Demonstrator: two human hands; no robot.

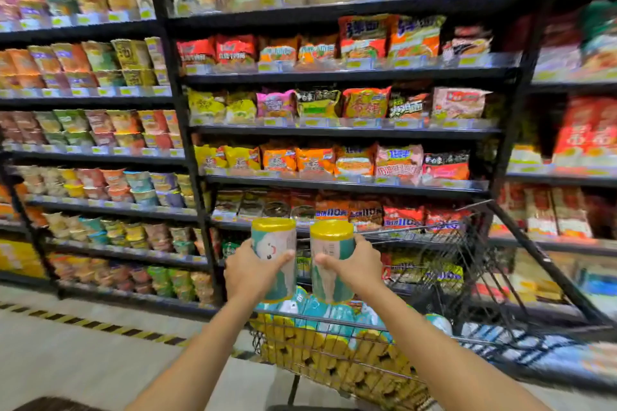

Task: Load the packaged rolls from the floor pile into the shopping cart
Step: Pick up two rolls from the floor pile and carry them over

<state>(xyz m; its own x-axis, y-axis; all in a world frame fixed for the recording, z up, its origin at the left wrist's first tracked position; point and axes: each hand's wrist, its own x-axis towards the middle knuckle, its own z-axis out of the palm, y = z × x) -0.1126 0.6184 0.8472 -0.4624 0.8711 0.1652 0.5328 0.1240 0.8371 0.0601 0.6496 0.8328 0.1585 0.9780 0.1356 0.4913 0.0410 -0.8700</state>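
Observation:
I hold two packaged rolls upright above the shopping cart [460,243]. Both are teal with yellow ends. My left hand [248,272] grips the left roll [274,243] around its middle. The right roll [330,250] sits in the grip of my right hand [359,265], thumb across its front. The two rolls stand side by side, a small gap between them. Below them the wire cart basket holds several more teal and yellow rolls [334,337], stacked nearly to the rim. The floor pile is out of view.
Tall black shelves [350,72] full of noodle packets and cups stand right behind the cart. A yellow and black hazard stripe [100,327] runs along the pale floor at left. The view is blurred.

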